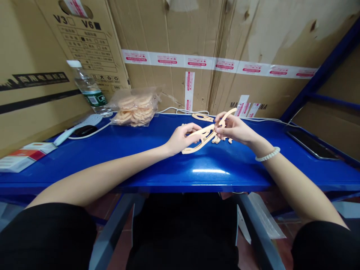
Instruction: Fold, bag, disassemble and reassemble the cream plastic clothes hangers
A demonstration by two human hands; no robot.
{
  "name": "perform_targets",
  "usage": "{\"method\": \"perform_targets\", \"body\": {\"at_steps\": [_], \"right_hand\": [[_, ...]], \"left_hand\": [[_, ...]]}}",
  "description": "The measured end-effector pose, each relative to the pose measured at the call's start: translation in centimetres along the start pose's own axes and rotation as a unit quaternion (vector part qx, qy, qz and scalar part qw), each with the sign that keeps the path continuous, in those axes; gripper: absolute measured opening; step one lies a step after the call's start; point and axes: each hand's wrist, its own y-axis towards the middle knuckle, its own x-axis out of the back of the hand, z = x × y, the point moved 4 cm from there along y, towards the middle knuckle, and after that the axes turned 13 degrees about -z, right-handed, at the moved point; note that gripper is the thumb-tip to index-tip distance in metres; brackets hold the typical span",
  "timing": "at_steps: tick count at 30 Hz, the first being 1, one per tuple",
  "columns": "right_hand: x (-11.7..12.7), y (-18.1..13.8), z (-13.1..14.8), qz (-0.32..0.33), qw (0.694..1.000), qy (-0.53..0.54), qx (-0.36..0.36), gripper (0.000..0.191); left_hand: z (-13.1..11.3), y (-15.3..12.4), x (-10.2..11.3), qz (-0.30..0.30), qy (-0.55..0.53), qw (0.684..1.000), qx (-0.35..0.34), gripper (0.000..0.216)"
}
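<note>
well left of the grip, a bottle (91, 92) stands beside a clear bag (137, 107) of beige pieces. the left hand (180, 138) closes thumb and fingers on a beige frame (204, 142), which lies between both hands. the right hand (236, 129) pinches a curved beige piece (227, 114) by the frame's right end. loose bits (216, 140) lie just beneath that hand, a phone (311, 144) well rightward.

White glare on blue tabletop (180, 167)
</note>
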Motion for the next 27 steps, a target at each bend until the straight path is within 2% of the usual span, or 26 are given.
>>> {"method": "perform_targets", "body": {"at_steps": [2, 5, 8, 12, 16, 21, 24, 27], "right_hand": [[-0.5, -0.2, 0.0, 0.038, 0.999, -0.021, 0.001, 0.048], [-0.7, -0.2, -0.4, 0.049, 0.998, -0.047, -0.001, 0.042], [-0.8, 0.0, -0.7, 0.039, 0.996, -0.066, 0.042, 0.036], [-1.4, 0.1, -0.5, 0.049, 0.978, -0.117, 0.164, 0.023], [-1.9, -0.1, -0.5, 0.055, 0.960, -0.144, 0.234, 0.018], [-2.1, -0.2, -0.6, 0.076, 0.950, -0.167, 0.252, 0.018], [-2.1, -0.2, -0.7, 0.087, 0.945, -0.184, 0.258, 0.019], [-2.1, -0.2, -0.7, 0.093, 0.939, -0.193, 0.268, 0.019]], "left_hand": [[-0.3, -0.3, -0.4, 0.053, -0.004, 0.999, 0.003, 0.030], [0.2, -0.4, -0.9, 0.100, -0.045, 0.992, 0.058, 0.034], [1.2, -0.6, -1.3, 0.098, -0.117, 0.979, 0.137, 0.035], [2.2, -1.1, -1.9, 0.087, -0.147, 0.964, 0.203, 0.029], [2.1, -1.2, -1.9, 0.078, -0.064, 0.976, 0.191, 0.019], [2.4, -1.0, -1.7, 0.089, -0.013, 0.978, 0.190, 0.017], [2.9, -0.8, -1.6, 0.084, 0.000, 0.981, 0.175, 0.016], [3.0, -0.7, -1.7, 0.103, 0.001, 0.984, 0.147, 0.018]]}}
